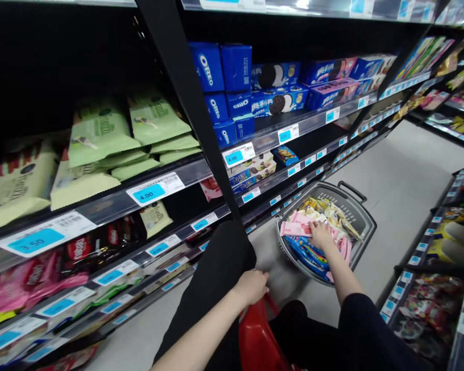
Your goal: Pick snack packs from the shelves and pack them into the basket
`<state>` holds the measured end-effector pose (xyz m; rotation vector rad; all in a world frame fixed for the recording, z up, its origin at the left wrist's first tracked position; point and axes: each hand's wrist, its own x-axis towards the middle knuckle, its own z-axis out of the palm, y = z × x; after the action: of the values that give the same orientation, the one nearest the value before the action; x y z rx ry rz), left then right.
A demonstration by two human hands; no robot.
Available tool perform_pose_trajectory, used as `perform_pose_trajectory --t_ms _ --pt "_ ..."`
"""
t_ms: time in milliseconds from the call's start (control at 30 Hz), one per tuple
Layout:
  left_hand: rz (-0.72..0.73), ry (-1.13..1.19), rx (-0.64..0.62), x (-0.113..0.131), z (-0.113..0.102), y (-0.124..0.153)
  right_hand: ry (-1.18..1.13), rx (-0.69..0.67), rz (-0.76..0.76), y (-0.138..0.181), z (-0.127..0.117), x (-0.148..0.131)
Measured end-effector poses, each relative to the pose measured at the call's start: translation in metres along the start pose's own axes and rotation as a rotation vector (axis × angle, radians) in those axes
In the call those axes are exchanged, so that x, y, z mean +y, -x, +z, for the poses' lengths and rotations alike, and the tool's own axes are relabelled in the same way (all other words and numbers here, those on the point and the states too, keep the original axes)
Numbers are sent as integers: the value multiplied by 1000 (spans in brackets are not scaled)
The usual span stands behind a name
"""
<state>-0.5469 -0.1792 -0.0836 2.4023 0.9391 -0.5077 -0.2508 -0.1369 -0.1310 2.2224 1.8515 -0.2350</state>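
In the head view my right hand [320, 234] reaches into a grey shopping basket [365, 226] on the floor. Its fingers are closed on a pink snack packet [296, 228] lying on top of the heap. Under and beside it are blue packets [307, 253], more pink ones and several yellow and cream packets [325, 206]. Close to my knee, my left hand [252, 286] has curled fingers over the upper edge of a red plastic object [257, 327], perhaps a stool. Part of that object is hidden by my arm and legs.
Shelves on the left hold pale green snack bags [100, 134], blue Oreo boxes [235, 67] and pink wafer bags [34, 275]. A black upright [201, 108] stands between shelf bays. On the right, a low shelf [421, 309] holds more bagged goods. Grey floor [402, 170] runs between.
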Motion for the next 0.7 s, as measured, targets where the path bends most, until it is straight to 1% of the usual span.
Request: perform_pose_trajectory --t_ms 100,167,200,233,300,333,367,433,533,633,700 --pt "-8 3 -4 -1 -1 1 7 26 -5 1 -5 -7" --pt "-6 12 -6 -2 -1 1 -26 54 25 9 -11 0" --pt "-4 17 -6 -3 -1 1 -85 75 80 16 -13 8" --pt "-2 23 -8 -3 0 0 -179 92 181 23 -15 18" --pt "-3 32 -12 -4 1 0 -395 97 479 42 -15 43" --pt "-4 35 -15 -4 1 -1 -476 74 641 52 -12 55" --pt "-4 38 -18 -3 2 -1 -508 39 760 62 -8 66" --pt "-3 41 -24 -2 2 -1 -516 -40 898 79 5 80" --pt "6 42 -33 0 1 -1 -504 -130 941 92 30 80" --pt "1 36 -42 1 1 -2 -499 -159 878 88 48 65" --pt "-14 33 -45 2 2 -2 -503 -168 830 84 52 58"
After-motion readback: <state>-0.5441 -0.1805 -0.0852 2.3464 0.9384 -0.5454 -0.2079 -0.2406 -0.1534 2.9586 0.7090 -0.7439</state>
